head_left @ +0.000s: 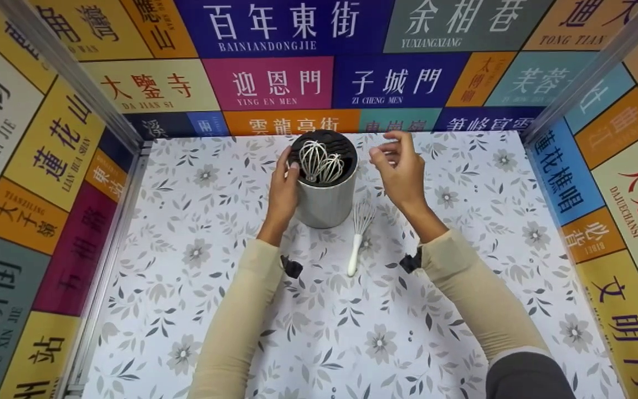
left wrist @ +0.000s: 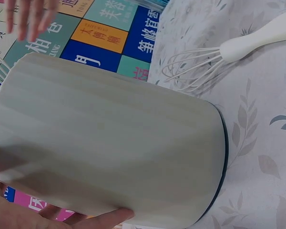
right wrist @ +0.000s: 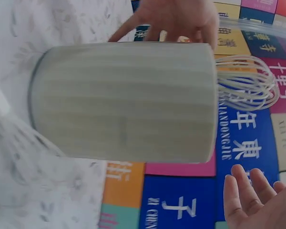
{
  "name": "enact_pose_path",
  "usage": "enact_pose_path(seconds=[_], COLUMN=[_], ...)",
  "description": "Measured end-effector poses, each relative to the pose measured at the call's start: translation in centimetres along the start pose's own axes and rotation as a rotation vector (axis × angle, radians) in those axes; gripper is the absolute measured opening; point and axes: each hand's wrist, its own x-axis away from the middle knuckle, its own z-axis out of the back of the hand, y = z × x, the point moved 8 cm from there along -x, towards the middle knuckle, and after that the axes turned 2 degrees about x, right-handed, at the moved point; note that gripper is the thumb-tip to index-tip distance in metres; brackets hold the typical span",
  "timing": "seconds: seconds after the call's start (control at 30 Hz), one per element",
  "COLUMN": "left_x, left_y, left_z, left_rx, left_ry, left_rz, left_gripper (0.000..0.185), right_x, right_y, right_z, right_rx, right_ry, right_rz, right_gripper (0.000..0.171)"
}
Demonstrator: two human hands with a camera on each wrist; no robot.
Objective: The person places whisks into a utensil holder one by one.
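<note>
A pale grey utensil holder with a black slotted top stands upright on the table. Two whisks are in it, wire heads up and handles hidden inside. My left hand rests against the holder's left side, thumb near the rim; its extended fingers show along the wall in the right wrist view. Raised to the right of the holder, my right hand holds nothing, its fingers loosely bent. A third whisk with a white handle lies on the cloth just in front of the holder, handle towards me.
A white cloth with grey flowers and leaves covers the table. Colourful panels with Chinese lettering rise behind the holder and along both sides. The holder stands near the table's back edge.
</note>
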Motion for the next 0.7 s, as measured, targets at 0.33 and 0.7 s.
enact_pose_path(seconds=[0.33, 0.7], left_x=[0.0, 0.1], left_y=[-0.1, -0.1], left_z=[-0.1, 0.0], left_rx=[0.029, 0.023], left_ry=[-0.006, -0.005], left_rz=[0.012, 0.018], left_gripper=[0.052, 0.051], right_x=[2.9, 7.0], right_y=[7.4, 13.2], right_z=[-0.1, -1.4], right_rx=[-0.055, -0.012], right_ry=[-0.028, -0.103], right_rz=[-0.224, -0.422], right_gripper=[0.045, 0.049])
